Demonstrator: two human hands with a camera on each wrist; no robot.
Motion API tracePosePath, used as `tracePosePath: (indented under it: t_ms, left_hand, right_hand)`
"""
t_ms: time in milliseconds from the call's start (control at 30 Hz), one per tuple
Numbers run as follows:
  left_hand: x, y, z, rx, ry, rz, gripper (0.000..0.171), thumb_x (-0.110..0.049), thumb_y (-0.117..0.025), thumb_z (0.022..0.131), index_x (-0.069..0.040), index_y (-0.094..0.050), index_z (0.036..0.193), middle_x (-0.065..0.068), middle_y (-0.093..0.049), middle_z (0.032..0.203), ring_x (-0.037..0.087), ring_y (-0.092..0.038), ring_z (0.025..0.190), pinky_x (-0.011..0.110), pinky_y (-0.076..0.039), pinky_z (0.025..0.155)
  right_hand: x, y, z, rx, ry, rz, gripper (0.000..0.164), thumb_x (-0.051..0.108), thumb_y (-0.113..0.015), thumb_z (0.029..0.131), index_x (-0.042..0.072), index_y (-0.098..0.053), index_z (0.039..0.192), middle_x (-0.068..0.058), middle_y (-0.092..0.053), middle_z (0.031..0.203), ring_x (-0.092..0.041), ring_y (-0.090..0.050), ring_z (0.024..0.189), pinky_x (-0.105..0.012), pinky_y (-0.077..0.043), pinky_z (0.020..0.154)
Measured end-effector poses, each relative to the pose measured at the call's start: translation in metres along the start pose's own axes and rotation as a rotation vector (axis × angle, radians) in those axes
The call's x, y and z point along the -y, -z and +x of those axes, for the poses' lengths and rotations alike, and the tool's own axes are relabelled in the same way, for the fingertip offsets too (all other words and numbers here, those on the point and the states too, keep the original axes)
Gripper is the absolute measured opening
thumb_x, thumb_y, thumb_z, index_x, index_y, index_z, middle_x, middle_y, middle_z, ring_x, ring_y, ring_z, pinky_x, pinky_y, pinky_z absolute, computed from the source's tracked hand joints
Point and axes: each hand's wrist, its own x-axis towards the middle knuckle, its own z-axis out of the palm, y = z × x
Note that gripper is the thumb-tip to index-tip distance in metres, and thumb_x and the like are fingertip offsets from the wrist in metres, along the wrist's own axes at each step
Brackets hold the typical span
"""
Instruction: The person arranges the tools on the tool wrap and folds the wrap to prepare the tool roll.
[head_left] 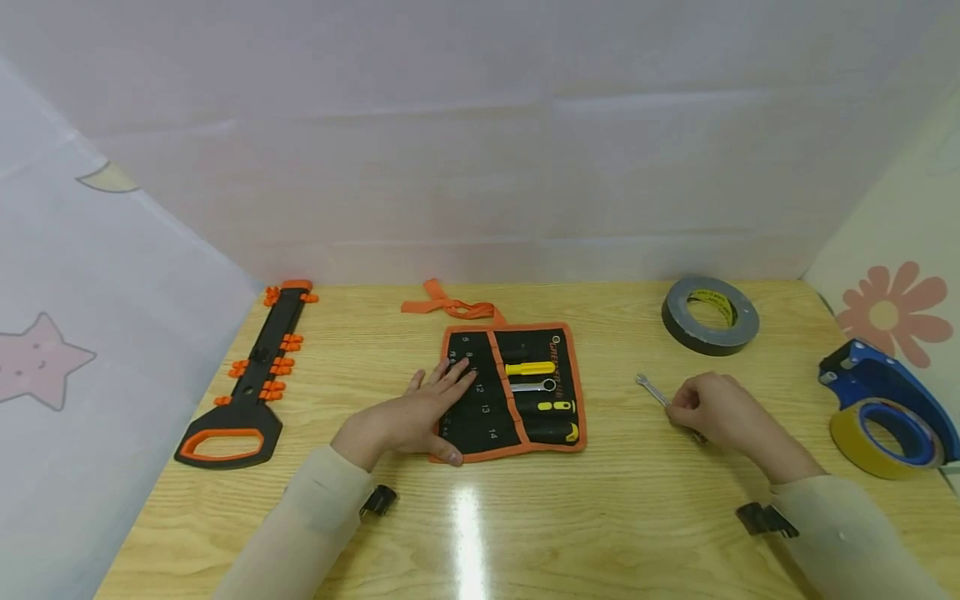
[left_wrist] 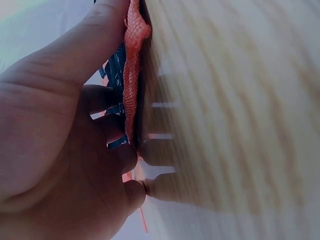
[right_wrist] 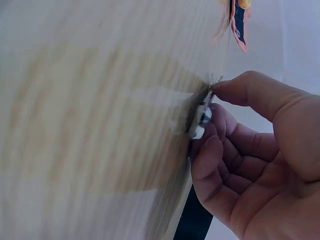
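A black tool pouch (head_left: 480, 404) with orange trim lies unrolled on the table. My left hand (head_left: 412, 417) rests on its left panel, fingers spread over the printed sizes and thumb at the near edge. In its right-hand pockets sit a yellow-handled tool (head_left: 530, 367), a silver wrench with a ring end (head_left: 534, 386) and dark tools with yellow marks. To the right of the pouch, my right hand (head_left: 723, 412) pinches a small silver wrench (head_left: 652, 389) close over the tabletop. Its far open end sticks out past the fingers, and the hand covers its middle.
An orange tie strap (head_left: 468, 310) trails behind the pouch. On the left lies a black holder (head_left: 255, 392) with orange clips and a handle. A grey tape roll (head_left: 708, 337) lies at the back right, with a blue tape dispenser (head_left: 900, 375) at the right edge.
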Motion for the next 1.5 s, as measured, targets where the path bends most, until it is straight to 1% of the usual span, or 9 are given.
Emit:
tracePosePath:
  t_ms: [267,533,733,867,1100,1400,1500]
  left_hand:
    - [0.0,0.0,0.001,0.003,0.001,-0.004,0.127,-0.044,-0.09,0.084,-0.013,-0.008,0.176,0.009,0.009,0.184,0.039,0.012,0.169,0.067,0.004,0.135]
    - [0.0,0.001,-0.001,0.0,-0.001,-0.007,0.126,-0.043,-0.091,0.085,-0.013,-0.008,0.176,0.008,0.009,0.184,0.038,0.012,0.169,0.067,0.005,0.135]
    - [0.0,0.001,0.0,0.002,0.002,-0.002,0.126,-0.043,-0.09,0.085,-0.014,-0.008,0.176,0.008,0.009,0.184,0.038,0.011,0.17,0.067,0.005,0.135]
    - [0.0,0.001,0.0,0.005,0.005,-0.004,0.126,-0.044,-0.09,0.085,-0.014,-0.008,0.176,0.007,0.01,0.184,0.038,0.012,0.17,0.066,0.005,0.135]
    - [-0.001,0.0,0.0,0.005,0.0,-0.005,0.126,-0.044,-0.09,0.085,-0.014,-0.008,0.176,0.008,0.01,0.184,0.038,0.012,0.17,0.066,0.005,0.135]
    - [0.0,0.0,-0.001,0.004,0.01,-0.009,0.126,-0.044,-0.09,0.085,-0.015,-0.007,0.176,0.005,0.01,0.184,0.036,0.011,0.17,0.065,0.005,0.136]
    - [0.0,0.0,-0.001,0.006,0.011,-0.011,0.126,-0.044,-0.089,0.085,-0.015,-0.007,0.176,0.005,0.011,0.184,0.036,0.011,0.17,0.065,0.005,0.136]
  right_hand:
    - [0.003,0.0,0.0,-0.014,0.013,-0.031,0.01,0.009,-0.072,0.092,0.005,-0.074,0.083,0.002,-0.068,0.074,-0.011,-0.055,0.064,-0.029,-0.047,0.06]
    - [0.0,-0.001,-0.001,-0.013,0.009,-0.024,0.012,0.01,-0.069,0.098,0.004,-0.073,0.088,0.0,-0.068,0.077,-0.011,-0.056,0.065,-0.026,-0.046,0.057]
    - [0.001,0.0,0.0,-0.051,0.051,-0.022,0.014,0.011,-0.07,0.101,0.005,-0.074,0.089,0.004,-0.064,0.073,-0.01,-0.053,0.064,-0.025,-0.043,0.056]
    - [0.007,0.003,0.004,-0.058,0.081,-0.023,0.012,0.011,-0.069,0.103,0.006,-0.074,0.092,0.005,-0.062,0.074,-0.01,-0.051,0.066,-0.025,-0.043,0.058]
    - [0.021,0.008,0.015,-0.059,0.109,-0.02,0.012,0.01,-0.066,0.105,0.002,-0.074,0.105,0.001,-0.07,0.084,-0.01,-0.057,0.072,-0.028,-0.048,0.063]
    - [0.035,0.008,0.031,-0.116,0.167,-0.026,0.01,0.009,-0.067,0.107,0.002,-0.075,0.107,-0.008,-0.076,0.096,-0.017,-0.067,0.083,-0.037,-0.055,0.071]
    - [0.039,0.007,0.036,-0.134,0.185,-0.021,0.01,0.009,-0.068,0.106,0.002,-0.075,0.108,-0.009,-0.077,0.098,-0.018,-0.068,0.084,-0.038,-0.056,0.072]
